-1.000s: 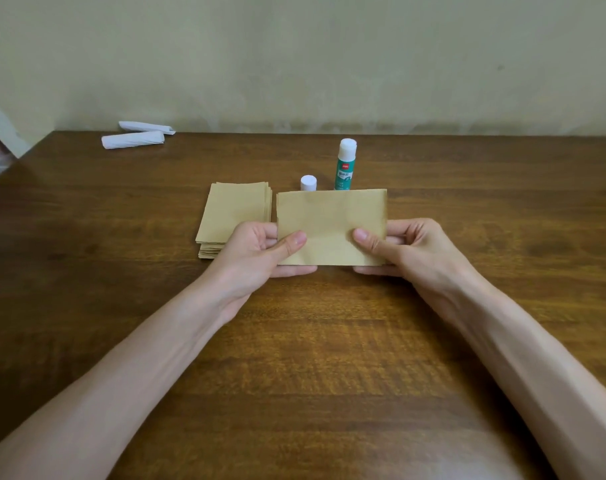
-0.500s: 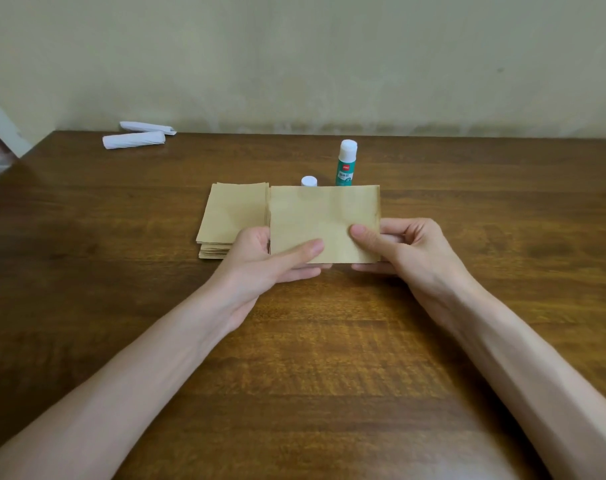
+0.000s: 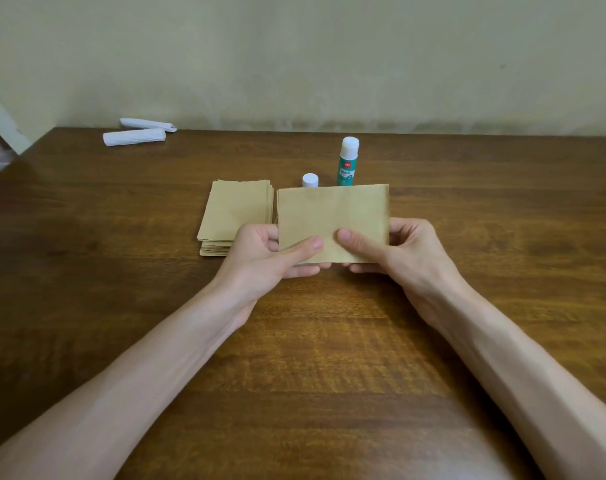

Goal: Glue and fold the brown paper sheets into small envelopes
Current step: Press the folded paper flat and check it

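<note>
Single head-worn view, looking forward and down, table (image 3: 87,271) close, wall behind

We count one single brown sheet (image 3: 332,216), one stack of sheets (image 3: 235,213), uncounted, one glue stick (image 3: 347,162), one white cap (image 3: 310,180), two white rolls far left, near roll (image 3: 134,137) and far roll (image 3: 148,124), and two hands, left hand (image 3: 260,261) and right hand (image 3: 412,261).

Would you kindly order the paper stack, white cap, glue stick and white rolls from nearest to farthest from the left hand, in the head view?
1. Paper stack, beside the left hand.
2. White cap, behind the held sheet.
3. Glue stick, right of the cap.
4. White rolls, far back left.
</note>
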